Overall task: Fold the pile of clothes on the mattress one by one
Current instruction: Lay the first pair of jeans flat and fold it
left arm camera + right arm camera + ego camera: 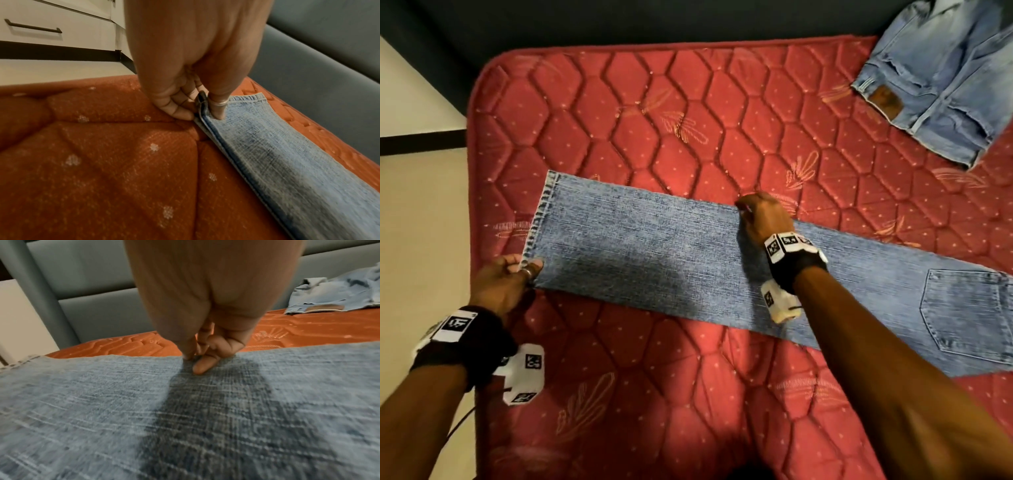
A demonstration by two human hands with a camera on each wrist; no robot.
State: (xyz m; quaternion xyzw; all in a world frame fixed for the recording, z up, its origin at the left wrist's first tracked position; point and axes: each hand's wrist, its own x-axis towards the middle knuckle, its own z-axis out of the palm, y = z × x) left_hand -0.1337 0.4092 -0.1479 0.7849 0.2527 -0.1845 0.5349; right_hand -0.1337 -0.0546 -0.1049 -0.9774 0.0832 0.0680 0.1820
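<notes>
A pair of blue jeans lies flat across the red quilted mattress, legs stacked, hem to the left and a back pocket at the right. My left hand pinches the near corner of the hem, thumb on top with a ring. My right hand pinches the far edge of the leg near its middle, fingers curled over the denim. A second, lighter pair of jeans lies folded at the mattress's far right corner.
A dark padded headboard runs along the far side. Pale floor lies past the mattress's left edge, with white drawers beyond. Bare mattress stretches between the two pairs of jeans and in front of me.
</notes>
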